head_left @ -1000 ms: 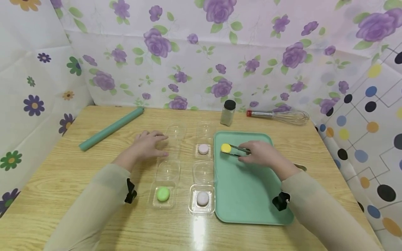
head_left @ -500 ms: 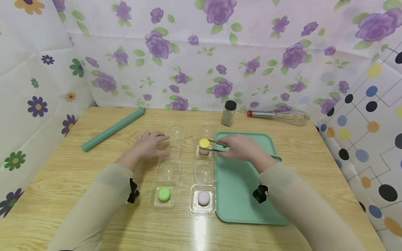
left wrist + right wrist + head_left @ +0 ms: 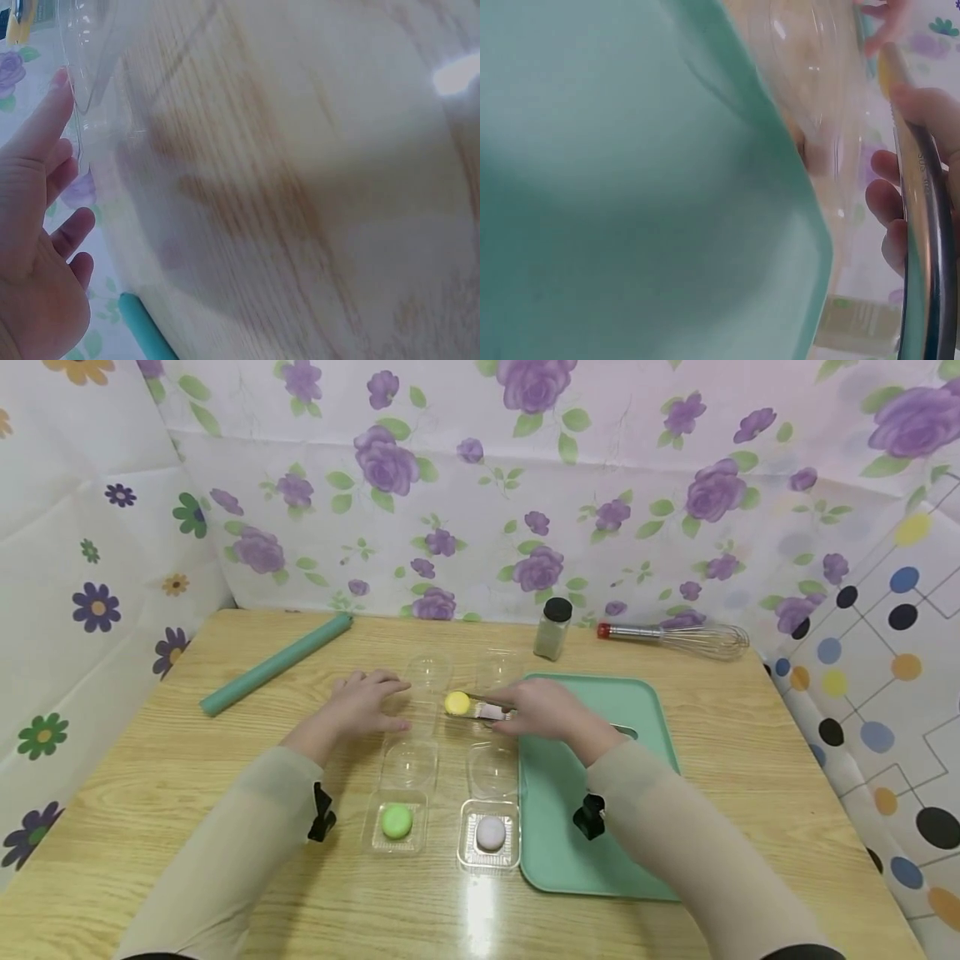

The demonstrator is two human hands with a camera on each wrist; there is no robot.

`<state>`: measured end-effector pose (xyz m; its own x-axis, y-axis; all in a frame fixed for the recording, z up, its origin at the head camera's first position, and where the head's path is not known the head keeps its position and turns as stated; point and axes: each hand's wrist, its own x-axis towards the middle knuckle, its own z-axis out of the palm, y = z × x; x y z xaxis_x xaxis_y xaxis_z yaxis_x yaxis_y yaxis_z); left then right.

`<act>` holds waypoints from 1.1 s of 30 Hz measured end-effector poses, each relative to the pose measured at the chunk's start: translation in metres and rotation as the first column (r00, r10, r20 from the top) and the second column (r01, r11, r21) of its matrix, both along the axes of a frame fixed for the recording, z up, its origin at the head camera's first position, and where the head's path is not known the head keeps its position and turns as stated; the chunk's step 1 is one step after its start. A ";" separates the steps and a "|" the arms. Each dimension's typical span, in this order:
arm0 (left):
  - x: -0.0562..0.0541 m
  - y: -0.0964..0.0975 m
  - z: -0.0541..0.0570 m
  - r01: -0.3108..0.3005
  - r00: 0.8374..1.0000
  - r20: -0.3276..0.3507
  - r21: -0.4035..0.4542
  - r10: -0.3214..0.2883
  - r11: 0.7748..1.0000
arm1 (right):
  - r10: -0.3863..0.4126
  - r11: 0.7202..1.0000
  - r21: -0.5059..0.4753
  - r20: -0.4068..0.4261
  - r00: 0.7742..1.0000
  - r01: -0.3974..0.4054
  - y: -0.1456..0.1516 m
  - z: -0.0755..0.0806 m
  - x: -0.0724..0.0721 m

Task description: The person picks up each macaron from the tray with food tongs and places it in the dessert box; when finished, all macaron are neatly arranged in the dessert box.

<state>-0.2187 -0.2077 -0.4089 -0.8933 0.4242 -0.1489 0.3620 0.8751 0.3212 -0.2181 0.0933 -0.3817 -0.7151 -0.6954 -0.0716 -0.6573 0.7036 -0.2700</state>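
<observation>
My right hand (image 3: 546, 710) grips metal tongs (image 3: 926, 225), which pinch a yellow macaron (image 3: 457, 702) at their tips. The macaron hangs between two clear plastic boxes at the back. Beneath the tongs, a pale pink macaron (image 3: 491, 712) in the back right box is partly covered. My left hand (image 3: 362, 703) has its fingers spread, thumb and fingertips right at the left edge of the back left box (image 3: 423, 717). In front, one open box (image 3: 377, 843) holds a green macaron (image 3: 397, 821), and another (image 3: 490, 865) a lilac macaron (image 3: 491, 832).
A green tray (image 3: 585, 868) lies under my right forearm, beside the boxes. Behind it stand a black-capped jar (image 3: 552, 631) and a whisk (image 3: 678, 637). A green roll (image 3: 276, 665) lies at the back left. Patterned sheets close off the table's back and sides.
My right hand has carried the yellow macaron in the tongs leftward from over the tray, past the pink macaron, toward the back left box. My left hand has stayed put.
</observation>
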 end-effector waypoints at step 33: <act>0.001 0.001 0.000 0.001 1.000 -0.007 0.008 -0.001 1.000 | -0.111 0.982 0.150 -0.035 0.993 0.115 -0.071 -0.007 0.000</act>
<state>-0.2179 -0.2072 -0.4093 -0.8938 0.4263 -0.1392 0.3653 0.8721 0.3256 -0.2184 0.0219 -0.3887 -0.7913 -0.5927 -0.1497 -0.5769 0.8051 -0.1380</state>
